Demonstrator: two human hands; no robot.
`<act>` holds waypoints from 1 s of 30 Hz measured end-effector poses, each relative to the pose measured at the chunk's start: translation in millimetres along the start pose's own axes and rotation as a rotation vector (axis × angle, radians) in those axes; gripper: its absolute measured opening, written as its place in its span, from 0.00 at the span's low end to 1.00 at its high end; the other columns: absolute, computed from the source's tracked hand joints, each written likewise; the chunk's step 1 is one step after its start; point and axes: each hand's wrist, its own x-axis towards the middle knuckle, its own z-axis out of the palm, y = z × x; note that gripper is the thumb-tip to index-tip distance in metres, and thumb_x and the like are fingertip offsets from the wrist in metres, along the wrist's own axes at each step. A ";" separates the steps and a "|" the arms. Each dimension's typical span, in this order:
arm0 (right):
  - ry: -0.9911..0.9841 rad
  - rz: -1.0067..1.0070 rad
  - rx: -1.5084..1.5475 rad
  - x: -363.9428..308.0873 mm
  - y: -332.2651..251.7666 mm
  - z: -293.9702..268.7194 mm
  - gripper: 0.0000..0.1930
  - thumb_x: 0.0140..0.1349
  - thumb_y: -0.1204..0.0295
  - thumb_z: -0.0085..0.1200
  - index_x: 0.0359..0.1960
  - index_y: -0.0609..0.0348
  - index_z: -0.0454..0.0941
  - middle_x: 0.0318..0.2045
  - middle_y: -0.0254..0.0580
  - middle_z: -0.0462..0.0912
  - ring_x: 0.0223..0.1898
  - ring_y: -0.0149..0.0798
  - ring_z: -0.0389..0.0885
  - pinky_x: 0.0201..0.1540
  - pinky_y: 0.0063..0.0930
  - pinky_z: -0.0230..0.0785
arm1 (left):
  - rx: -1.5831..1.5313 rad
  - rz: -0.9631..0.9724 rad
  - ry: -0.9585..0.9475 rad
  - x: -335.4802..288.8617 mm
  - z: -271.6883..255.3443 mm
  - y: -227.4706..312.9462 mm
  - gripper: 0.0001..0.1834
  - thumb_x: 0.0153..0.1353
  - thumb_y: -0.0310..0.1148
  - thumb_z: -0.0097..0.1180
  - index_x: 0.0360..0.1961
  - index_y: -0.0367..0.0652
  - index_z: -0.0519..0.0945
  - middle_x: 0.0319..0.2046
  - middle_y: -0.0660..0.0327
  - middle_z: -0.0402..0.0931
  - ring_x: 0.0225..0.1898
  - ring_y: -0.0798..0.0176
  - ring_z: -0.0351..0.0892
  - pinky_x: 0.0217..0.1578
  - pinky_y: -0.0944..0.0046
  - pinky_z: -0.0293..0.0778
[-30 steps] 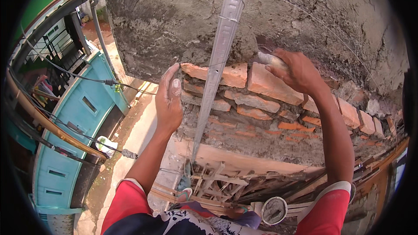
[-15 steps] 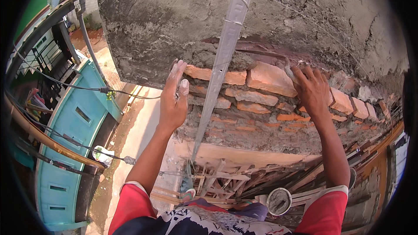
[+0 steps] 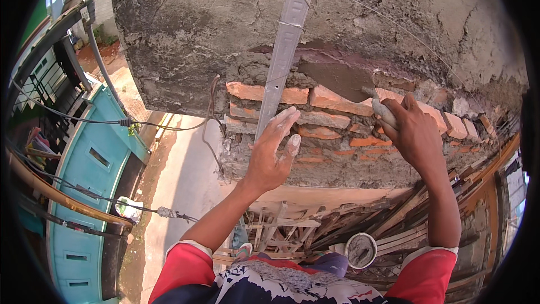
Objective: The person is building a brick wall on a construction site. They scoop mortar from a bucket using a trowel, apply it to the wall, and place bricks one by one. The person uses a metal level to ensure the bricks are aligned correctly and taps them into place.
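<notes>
Far to my left and well below me runs a turquoise painted roof or vehicle body point(image 3: 93, 174), with dark cables point(image 3: 84, 121) strung across it and a pale concrete lane point(image 3: 183, 186) beside it. Ahead stands a rough wall of orange-red bricks point(image 3: 315, 121) set in grey mortar, capped by a thick grey concrete beam point(image 3: 225, 28). A bent, rusty wire point(image 3: 212, 118) hangs off the wall's left end. A long, flat, silver metal straightedge point(image 3: 281, 56) runs down the face of the beam and the bricks, tied with thin wire near its top. My left hand point(image 3: 273, 152) rests at the lower end of that straightedge, fingers spread and loose, dusted with pale mortar, closed on nothing; the fingertips touch the bricks just beside the strip. To the right, my right hand point(image 3: 413, 135) is wrapped firmly around the pale handle of a steel trowel point(image 3: 343, 79), whose dark blade, smeared with wet grey mortar, lies flat against the joint between the beam and the top brick course. Below the wall lies stacked timber scaffolding point(image 3: 315, 231), and a small round bucket with grey mortar point(image 3: 360, 249) sits near my right sleeve.
</notes>
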 end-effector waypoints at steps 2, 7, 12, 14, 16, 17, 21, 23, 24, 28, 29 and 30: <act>-0.084 0.042 0.254 -0.3 11.0 -4.3 0.19 0.71 0.59 0.58 0.55 0.60 0.79 0.35 0.47 0.81 0.40 0.49 0.84 0.43 0.46 0.73 | -0.020 -0.007 -0.001 -5.8 -0.1 -3.4 0.27 0.76 0.37 0.48 0.72 0.38 0.69 0.70 0.46 0.69 0.69 0.45 0.71 0.67 0.49 0.67; -0.453 0.351 1.217 9.6 -13.6 7.5 0.30 0.81 0.48 0.36 0.57 0.67 0.77 0.27 0.34 0.76 0.25 0.30 0.75 0.30 0.28 0.71 | -0.208 -0.120 -0.045 -1.9 13.0 -7.3 0.32 0.80 0.47 0.40 0.77 0.40 0.60 0.74 0.47 0.63 0.67 0.50 0.74 0.65 0.51 0.70; -0.505 0.405 1.474 22.6 -44.8 36.8 0.28 0.82 0.53 0.36 0.56 0.71 0.75 0.27 0.33 0.74 0.21 0.26 0.71 0.23 0.23 0.68 | -0.183 -0.102 -0.062 10.0 25.1 -19.8 0.37 0.81 0.53 0.33 0.80 0.40 0.50 0.77 0.47 0.56 0.66 0.49 0.75 0.63 0.52 0.71; -0.464 0.407 1.484 20.4 -43.4 32.4 0.27 0.82 0.53 0.35 0.55 0.69 0.74 0.28 0.34 0.74 0.21 0.27 0.71 0.23 0.25 0.68 | -0.203 -0.113 -0.076 11.7 27.5 -19.2 0.38 0.81 0.53 0.33 0.81 0.40 0.49 0.78 0.47 0.55 0.66 0.48 0.75 0.62 0.51 0.72; -0.457 0.412 1.451 21.1 -42.0 31.2 0.26 0.82 0.54 0.35 0.55 0.68 0.74 0.27 0.33 0.73 0.20 0.26 0.70 0.22 0.24 0.68 | -0.223 -0.095 -0.080 15.9 30.8 -19.4 0.38 0.81 0.53 0.33 0.81 0.40 0.48 0.78 0.47 0.54 0.66 0.47 0.75 0.62 0.51 0.72; -0.466 0.414 1.430 23.2 -43.7 35.6 0.25 0.83 0.55 0.34 0.56 0.67 0.74 0.26 0.33 0.72 0.19 0.26 0.69 0.21 0.23 0.67 | -0.220 -0.086 -0.086 16.9 31.1 -19.9 0.38 0.81 0.53 0.33 0.81 0.40 0.47 0.78 0.47 0.54 0.66 0.47 0.75 0.62 0.51 0.72; -0.403 0.471 1.511 22.0 -48.6 27.6 0.25 0.83 0.55 0.33 0.56 0.67 0.74 0.26 0.32 0.72 0.19 0.26 0.68 0.22 0.23 0.65 | -0.214 -0.096 -0.079 15.2 35.3 -17.4 0.38 0.81 0.52 0.32 0.81 0.41 0.44 0.78 0.46 0.53 0.66 0.46 0.74 0.62 0.51 0.72; -0.433 0.438 1.472 28.4 -40.2 37.8 0.26 0.83 0.54 0.34 0.54 0.67 0.74 0.28 0.34 0.74 0.21 0.27 0.71 0.23 0.26 0.69 | -0.229 -0.106 -0.076 18.3 35.6 -12.5 0.38 0.81 0.51 0.31 0.82 0.41 0.43 0.79 0.46 0.52 0.67 0.46 0.73 0.62 0.52 0.71; -0.447 0.427 1.453 29.0 -37.5 40.8 0.26 0.82 0.53 0.35 0.53 0.68 0.74 0.29 0.35 0.74 0.22 0.27 0.73 0.23 0.27 0.70 | -0.250 -0.117 -0.078 16.7 37.2 -10.2 0.38 0.81 0.51 0.31 0.82 0.42 0.42 0.79 0.46 0.51 0.68 0.46 0.72 0.62 0.52 0.71; -0.416 0.333 1.519 22.3 -55.8 26.7 0.26 0.82 0.53 0.35 0.53 0.68 0.74 0.29 0.35 0.75 0.23 0.27 0.73 0.26 0.26 0.71 | -0.303 -0.118 -0.025 8.8 37.5 -12.1 0.38 0.81 0.52 0.31 0.82 0.42 0.39 0.79 0.45 0.49 0.71 0.45 0.68 0.64 0.51 0.69; -0.429 0.339 1.509 22.5 -61.8 24.6 0.26 0.82 0.54 0.35 0.52 0.68 0.74 0.29 0.35 0.75 0.23 0.27 0.73 0.26 0.26 0.72 | -0.305 -0.105 -0.016 8.4 39.4 -12.2 0.39 0.81 0.52 0.30 0.82 0.42 0.39 0.79 0.45 0.48 0.71 0.45 0.67 0.64 0.51 0.68; -0.443 0.345 1.501 22.5 -63.9 23.8 0.25 0.82 0.54 0.34 0.51 0.67 0.74 0.29 0.35 0.75 0.23 0.27 0.73 0.27 0.25 0.72 | -0.313 -0.099 -0.017 8.7 41.3 -12.6 0.39 0.81 0.53 0.30 0.82 0.42 0.39 0.80 0.45 0.48 0.72 0.44 0.67 0.64 0.51 0.68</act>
